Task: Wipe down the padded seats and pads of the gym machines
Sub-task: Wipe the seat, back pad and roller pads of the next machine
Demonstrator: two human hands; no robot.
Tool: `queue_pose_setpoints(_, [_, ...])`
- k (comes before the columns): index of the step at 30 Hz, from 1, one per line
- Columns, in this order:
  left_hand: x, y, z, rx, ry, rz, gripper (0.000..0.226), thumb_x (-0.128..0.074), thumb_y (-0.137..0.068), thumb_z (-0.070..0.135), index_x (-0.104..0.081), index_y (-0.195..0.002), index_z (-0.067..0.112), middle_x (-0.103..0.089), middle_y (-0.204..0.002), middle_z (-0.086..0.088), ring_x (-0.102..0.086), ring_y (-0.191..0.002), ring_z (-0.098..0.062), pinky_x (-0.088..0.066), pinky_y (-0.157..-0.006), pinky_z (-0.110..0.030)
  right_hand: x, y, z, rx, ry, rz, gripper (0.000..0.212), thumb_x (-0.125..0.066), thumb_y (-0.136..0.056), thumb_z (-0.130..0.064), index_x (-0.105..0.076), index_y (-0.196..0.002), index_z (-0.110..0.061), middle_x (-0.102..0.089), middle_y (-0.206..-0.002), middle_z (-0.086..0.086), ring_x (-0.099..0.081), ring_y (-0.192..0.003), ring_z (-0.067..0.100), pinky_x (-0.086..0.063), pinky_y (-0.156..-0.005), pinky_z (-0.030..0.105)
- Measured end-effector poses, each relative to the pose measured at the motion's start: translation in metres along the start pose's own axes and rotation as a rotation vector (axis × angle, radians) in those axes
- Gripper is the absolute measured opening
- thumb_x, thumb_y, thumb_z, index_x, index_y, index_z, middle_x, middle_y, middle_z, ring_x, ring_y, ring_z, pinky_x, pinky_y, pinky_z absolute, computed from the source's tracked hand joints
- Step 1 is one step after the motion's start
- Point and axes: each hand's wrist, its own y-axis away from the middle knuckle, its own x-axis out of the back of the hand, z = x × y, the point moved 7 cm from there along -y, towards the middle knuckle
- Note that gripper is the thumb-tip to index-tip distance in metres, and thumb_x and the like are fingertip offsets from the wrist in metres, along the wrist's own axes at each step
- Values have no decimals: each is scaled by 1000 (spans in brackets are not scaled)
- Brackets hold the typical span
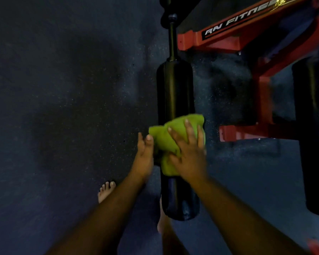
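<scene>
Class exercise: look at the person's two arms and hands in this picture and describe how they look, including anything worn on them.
Both forearms are bare, with no sleeves reaching into view. The left hand and right hand wear no gloves, and no rings, watch or wristbands show. The fingernails are short and plain. The picture is dim and slightly blurred, so finer marks cannot be told.

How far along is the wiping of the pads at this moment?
Nothing visibly finished: no frame shows a pad's cleaned state. In hand: the right hand presses the green cloth onto the near black roller pad, while the left hand steadies that pad's side. Left: the second roller pad at the right, untouched now.
</scene>
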Motion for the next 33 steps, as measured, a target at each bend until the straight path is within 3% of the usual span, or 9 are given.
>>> queue_pose_setpoints(5, [10, -3, -1, -87, -168, 8, 74, -35, -101, 53, -12, -163, 21, -20, -169, -1, -26, -139, -1, -27, -102, -10, 11, -53, -5, -26, 68, 31, 80, -70, -83, -50, -29, -152, -58, -1, -172, -1, -4, -154, 43, -35, -106, 74])
queue_pose_setpoints(10, [11, -9, -6, -123, -195, -22, 93, -36, -86, 71, -15, -163, 24, -23, -168, 0, -26, -143, -4, -24, -119, -25, 15, -89, -16, -101, 119, 84, 72, -65, -84, -55, -34, -149, -56, -11, -170, -4, -9, -153, 39, -38, -97, 78])
queue_pose_setpoints(13, [10, 10, -13, -149, -196, -29, 90, -38, -89, 63, -18, -163, 18, -26, -168, -2, -28, -144, -4, -27, -111, -14, 8, -33, -10, -24, 154, 65, 75, -62, -81, -52, -33, -150, -55, -21, -166, -3, -16, -150, 39, -44, -90, 75])
queue_pose_setpoints(17, [14, 46, -49, -42, -215, -146, 83, -45, -96, 61, -20, -163, 19, -34, -164, -5, -36, -148, -15, -35, -118, -30, -13, 67, 1, -81, 34, -104, 67, -43, -82, -60, -30, -148, -61, -21, -166, -6, -14, -149, 35, -43, -94, 70])
queue_pose_setpoints(19, [20, 73, -64, 54, -274, -156, 93, -47, -88, 68, -12, -164, 27, -28, -167, -3, -31, -145, -10, -33, -112, -28, -24, 119, 3, -129, -7, -207, 62, -33, -84, -64, -31, -147, -64, -17, -168, -8, -10, -148, 32, -40, -100, 67])
queue_pose_setpoints(22, [25, 113, -76, 114, -315, -166, 99, -52, -82, 73, -11, -163, 34, -23, -169, -1, -31, -146, -12, -31, -111, -26, -40, 181, 3, -176, -39, -381, 48, -42, -96, -60, -40, -144, -63, -16, -168, -11, -14, -149, 33, -32, -111, 61])
queue_pose_setpoints(26, [18, 178, -76, 142, -453, -214, 99, -49, -84, 73, -9, -164, 31, -19, -171, -4, -25, -155, -24, -25, -125, -42, -12, 227, 9, -228, -64, -518, 39, -49, -99, -54, -52, -137, -52, -27, -157, -5, -29, -140, 33, -37, -111, 51])
queue_pose_setpoints(30, [5, 238, -67, 131, -605, -178, 81, -47, -99, 63, -15, -164, 26, -24, -169, -1, -23, -155, -24, -21, -118, -27, 47, 259, 23, -269, -185, -315, 55, -61, -94, -36, -48, -145, -50, -30, -157, -3, -29, -138, 30, -46, -104, 49])
queue_pose_setpoints(33, [-34, 297, -48, 41, -639, -192, 66, -47, -103, 55, -34, -158, 21, -45, -149, 6, -40, -141, -15, -23, -96, -9, 99, 298, 31, -229, -377, -123, 61, -70, -88, -28, -53, -145, -45, -42, -149, -1, -36, -132, 29, -40, -106, 42])
